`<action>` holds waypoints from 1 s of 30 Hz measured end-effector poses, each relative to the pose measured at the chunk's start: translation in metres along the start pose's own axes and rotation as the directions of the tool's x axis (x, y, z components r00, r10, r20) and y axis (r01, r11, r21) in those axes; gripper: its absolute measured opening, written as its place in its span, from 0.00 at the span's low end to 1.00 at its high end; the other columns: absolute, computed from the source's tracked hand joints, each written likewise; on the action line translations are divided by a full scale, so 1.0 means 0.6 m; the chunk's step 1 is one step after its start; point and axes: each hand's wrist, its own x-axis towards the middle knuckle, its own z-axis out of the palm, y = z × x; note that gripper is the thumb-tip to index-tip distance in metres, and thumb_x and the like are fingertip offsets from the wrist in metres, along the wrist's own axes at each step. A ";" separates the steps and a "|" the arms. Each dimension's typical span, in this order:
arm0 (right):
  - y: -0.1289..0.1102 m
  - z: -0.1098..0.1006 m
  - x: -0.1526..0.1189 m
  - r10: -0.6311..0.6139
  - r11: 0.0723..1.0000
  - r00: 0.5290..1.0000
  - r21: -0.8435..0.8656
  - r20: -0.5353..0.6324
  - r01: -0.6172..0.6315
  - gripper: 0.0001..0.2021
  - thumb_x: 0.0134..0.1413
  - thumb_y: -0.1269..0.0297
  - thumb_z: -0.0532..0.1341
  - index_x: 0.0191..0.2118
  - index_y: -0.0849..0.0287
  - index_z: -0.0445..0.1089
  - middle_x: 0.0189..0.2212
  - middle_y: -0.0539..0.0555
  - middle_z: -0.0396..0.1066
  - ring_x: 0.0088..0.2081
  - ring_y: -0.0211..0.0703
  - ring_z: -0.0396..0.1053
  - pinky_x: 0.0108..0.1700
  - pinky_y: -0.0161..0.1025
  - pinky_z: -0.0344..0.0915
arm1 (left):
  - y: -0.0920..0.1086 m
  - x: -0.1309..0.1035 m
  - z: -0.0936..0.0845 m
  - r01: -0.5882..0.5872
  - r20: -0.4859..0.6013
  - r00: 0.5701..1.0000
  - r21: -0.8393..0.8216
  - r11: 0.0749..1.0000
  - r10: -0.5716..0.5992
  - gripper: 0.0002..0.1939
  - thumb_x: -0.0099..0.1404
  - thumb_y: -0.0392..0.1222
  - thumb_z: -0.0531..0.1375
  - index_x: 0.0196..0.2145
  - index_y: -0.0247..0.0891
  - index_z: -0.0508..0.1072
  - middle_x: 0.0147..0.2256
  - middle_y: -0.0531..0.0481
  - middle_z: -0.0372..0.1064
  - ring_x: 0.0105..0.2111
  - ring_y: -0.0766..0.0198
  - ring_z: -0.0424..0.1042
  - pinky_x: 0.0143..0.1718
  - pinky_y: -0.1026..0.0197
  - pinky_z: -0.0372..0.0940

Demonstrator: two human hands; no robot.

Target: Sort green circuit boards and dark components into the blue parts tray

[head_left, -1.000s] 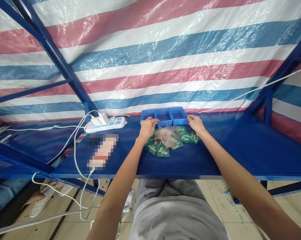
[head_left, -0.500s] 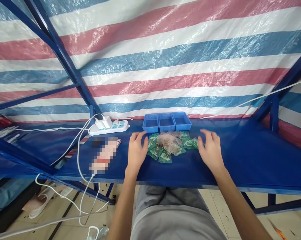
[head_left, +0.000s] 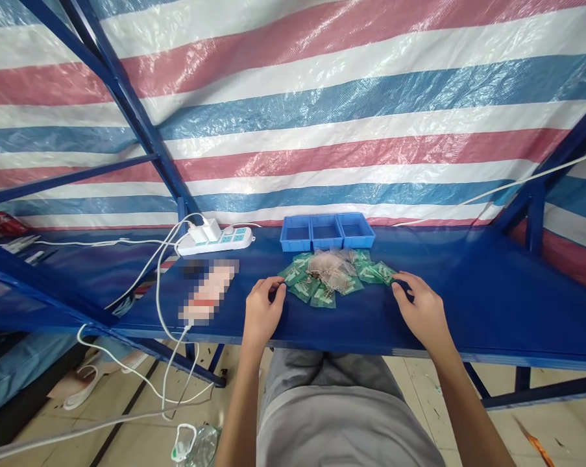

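Several small green-and-clear plastic packets [head_left: 323, 297] lie in a loose pile on the blue table, with small parts inside too fine to make out. Paler clear bags [head_left: 329, 264] rest on top of them. At the pile's left edge is my left hand [head_left: 264, 309], its curved fingertips at a green packet and the thumb apart from the fingers. On the other side, my right hand [head_left: 419, 310] has its fingertips at the corner of the rightmost green packet [head_left: 383, 272], thumb and fingers apart. Behind the pile stands a blue three-compartment tray [head_left: 327, 242].
A white power strip [head_left: 216, 240] with plugged-in chargers and trailing white cables sits to the left. A blurred-out phone-like object [head_left: 209, 292] lies in front of it. Blue metal posts [head_left: 149, 139] and a striped tarp [head_left: 322, 123] stand behind the table [head_left: 497, 305].
Both hands have shifted slightly outward and toward me, their fingertips now at the pile's outer edges. The rightmost packet shows more fully. The whole view has moved slightly.
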 end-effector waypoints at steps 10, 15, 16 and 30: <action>-0.001 -0.008 -0.003 0.042 0.997 0.997 0.055 0.061 -0.046 0.19 0.65 0.49 0.53 0.48 0.52 0.75 0.56 0.53 0.74 0.52 0.57 0.75 0.52 0.51 0.72 | 0.033 -0.046 0.019 0.007 -0.031 0.999 0.438 0.899 0.008 0.17 0.73 0.45 0.53 0.55 0.41 0.73 0.53 0.41 0.71 0.52 0.46 0.69 0.50 0.45 0.65; -0.002 -0.009 -0.003 0.031 0.998 0.997 0.057 0.073 -0.036 0.20 0.65 0.49 0.53 0.48 0.52 0.76 0.56 0.53 0.74 0.53 0.57 0.74 0.53 0.51 0.72 | 0.033 -0.047 0.025 0.008 -0.050 0.999 0.496 0.868 0.019 0.20 0.73 0.45 0.53 0.59 0.40 0.71 0.58 0.41 0.69 0.59 0.46 0.66 0.54 0.42 0.63; -0.002 -0.009 -0.003 0.031 0.998 0.996 0.057 0.079 -0.035 0.20 0.65 0.48 0.52 0.49 0.52 0.76 0.56 0.54 0.74 0.53 0.57 0.74 0.53 0.51 0.72 | 0.033 -0.046 0.025 0.001 -0.042 0.999 0.500 0.866 0.023 0.20 0.73 0.45 0.52 0.59 0.40 0.71 0.58 0.40 0.69 0.59 0.45 0.66 0.55 0.42 0.63; -0.047 0.010 0.026 -0.344 0.936 0.934 -0.045 0.099 0.350 0.17 0.68 0.57 0.51 0.49 0.54 0.74 0.55 0.62 0.69 0.60 0.60 0.64 0.56 0.56 0.67 | 0.045 0.008 0.038 -0.209 0.097 0.977 0.327 0.922 0.187 0.17 0.74 0.47 0.52 0.55 0.44 0.74 0.46 0.42 0.70 0.45 0.51 0.70 0.43 0.53 0.67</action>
